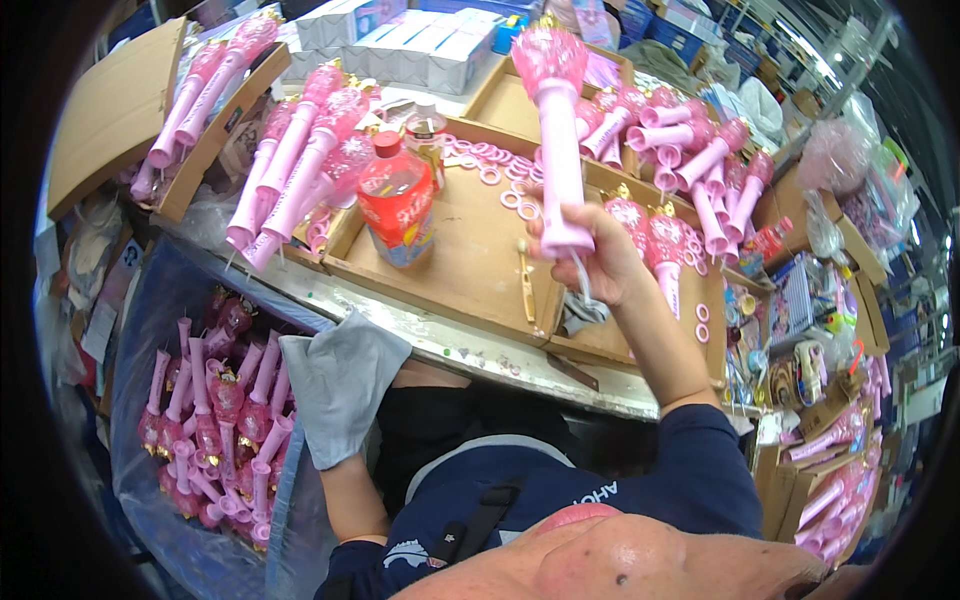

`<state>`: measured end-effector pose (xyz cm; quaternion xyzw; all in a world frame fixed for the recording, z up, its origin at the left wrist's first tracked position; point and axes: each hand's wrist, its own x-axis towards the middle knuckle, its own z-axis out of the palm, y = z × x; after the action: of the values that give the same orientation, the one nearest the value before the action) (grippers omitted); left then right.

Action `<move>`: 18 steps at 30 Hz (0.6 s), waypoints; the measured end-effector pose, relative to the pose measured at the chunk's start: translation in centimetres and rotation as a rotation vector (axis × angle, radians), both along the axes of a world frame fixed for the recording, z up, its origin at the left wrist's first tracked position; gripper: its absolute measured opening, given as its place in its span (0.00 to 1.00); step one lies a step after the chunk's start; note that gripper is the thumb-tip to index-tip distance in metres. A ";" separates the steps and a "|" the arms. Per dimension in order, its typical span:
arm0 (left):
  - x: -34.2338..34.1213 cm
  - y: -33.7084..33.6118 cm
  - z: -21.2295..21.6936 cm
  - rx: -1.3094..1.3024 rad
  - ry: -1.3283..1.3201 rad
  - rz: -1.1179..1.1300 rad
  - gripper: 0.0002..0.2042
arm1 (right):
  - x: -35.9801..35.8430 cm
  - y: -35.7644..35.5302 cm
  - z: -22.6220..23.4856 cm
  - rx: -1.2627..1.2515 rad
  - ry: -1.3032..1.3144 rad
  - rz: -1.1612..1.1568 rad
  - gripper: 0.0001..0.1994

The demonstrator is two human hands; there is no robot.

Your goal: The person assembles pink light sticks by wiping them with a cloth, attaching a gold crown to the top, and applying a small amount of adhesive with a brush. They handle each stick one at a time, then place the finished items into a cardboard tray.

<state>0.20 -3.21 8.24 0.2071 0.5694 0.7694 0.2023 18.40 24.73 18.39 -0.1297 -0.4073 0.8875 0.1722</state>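
My right hand grips the base of a pink toy wand and holds it upright over a shallow cardboard tray. The wand has a clear pink crowned head at the top. My left hand, in a grey cloth glove, hangs flat and empty below the table edge, just right of a blue bag filled with several finished pink wands. Loose pink rings lie at the tray's far side.
A red-capped drink bottle stands at the tray's left corner. More pink wands lean in a box at the left and pile in boxes at the right. White cartons stack behind. Cluttered boxes crowd the right side.
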 end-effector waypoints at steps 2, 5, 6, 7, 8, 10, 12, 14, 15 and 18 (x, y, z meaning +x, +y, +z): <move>-0.4 -0.9 -0.1 0.119 -0.221 0.049 0.14 | -1.2 1.9 -1.0 0.250 -0.271 -0.081 0.22; -0.8 -2.6 0.0 0.215 -0.285 0.121 0.12 | -6.3 8.6 -2.0 0.159 -0.322 -0.216 0.20; -1.0 -3.2 0.2 0.239 -0.312 0.123 0.11 | -8.4 11.2 -2.5 0.174 -0.330 -0.246 0.17; -1.4 -3.9 0.5 0.144 -0.215 0.149 0.11 | -10.5 13.7 -3.2 0.174 -0.298 -0.241 0.15; -1.2 -4.7 0.7 -0.126 0.094 0.230 0.11 | -12.7 16.5 -3.7 0.138 -0.420 -0.293 0.12; -1.6 -6.4 1.1 -0.315 0.239 0.352 0.18 | -16.8 21.1 -5.8 0.150 -0.460 -0.393 0.11; -2.1 -8.6 1.3 -0.567 0.499 0.482 0.22 | -18.2 26.0 -7.4 0.256 -0.573 -0.345 0.10; -3.1 -11.1 0.9 -0.570 0.535 0.536 0.22 | -19.4 29.9 -9.6 0.219 -0.495 -0.468 0.09; -4.0 -12.7 0.7 -0.564 0.498 0.519 0.22 | -19.7 31.5 -10.7 0.182 -0.338 -0.528 0.09; -6.4 -18.3 -0.1 -0.898 0.600 0.572 0.22 | -18.6 33.4 -11.0 0.872 -0.282 -0.757 0.15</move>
<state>-6.15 -21.46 8.15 0.1482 0.9034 0.3860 -0.1138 -0.18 58.17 7.41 -0.3000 -0.6785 0.4894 0.4584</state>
